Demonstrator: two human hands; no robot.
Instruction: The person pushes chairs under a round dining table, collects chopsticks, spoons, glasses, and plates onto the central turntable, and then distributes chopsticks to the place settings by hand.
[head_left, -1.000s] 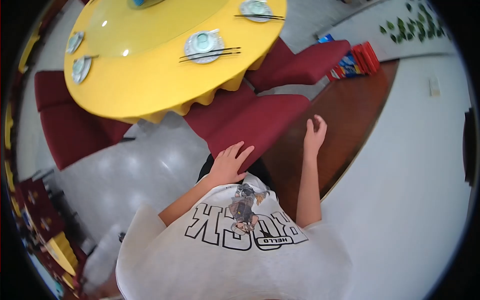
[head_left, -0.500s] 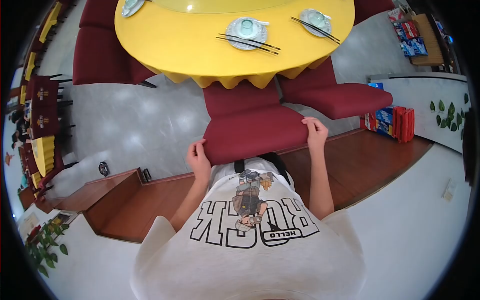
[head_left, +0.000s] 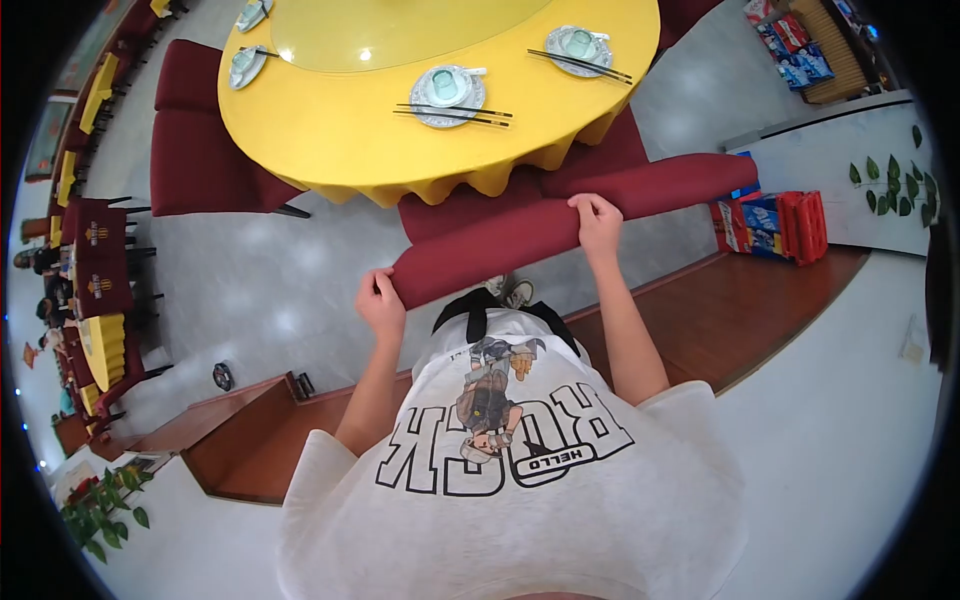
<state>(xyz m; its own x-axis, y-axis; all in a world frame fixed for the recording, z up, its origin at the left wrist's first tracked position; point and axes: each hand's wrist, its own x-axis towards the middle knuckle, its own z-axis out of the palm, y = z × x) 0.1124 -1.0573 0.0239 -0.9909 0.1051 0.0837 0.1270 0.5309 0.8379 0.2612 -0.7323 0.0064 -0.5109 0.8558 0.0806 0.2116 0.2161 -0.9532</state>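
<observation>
A maroon chair [head_left: 488, 246] is held from behind by its backrest, at the near side of the table [head_left: 290, 130]. Its top left corner is gripped by the left hand [head_left: 381, 303], with the grip clamped on the upholstery; its top right corner is clamped in the same way in the grip of the right hand [head_left: 598, 228]. The seat is partly hidden by the hem of the yellow tablecloth [head_left: 390, 188]; whether the two are touching cannot be told. Just beside it, near the right hand, a second chair [head_left: 665, 186] is placed, while a third chair [head_left: 195, 150] is seen to the left, well apart. On the table, a patterned plate [head_left: 418, 90] bearing a pale green glass [head_left: 445, 84] is crossed by black chopsticks [head_left: 455, 113]. Shoes [head_left: 519, 294] are glimpsed on the grey floor [head_left: 290, 265] below the backrest.
</observation>
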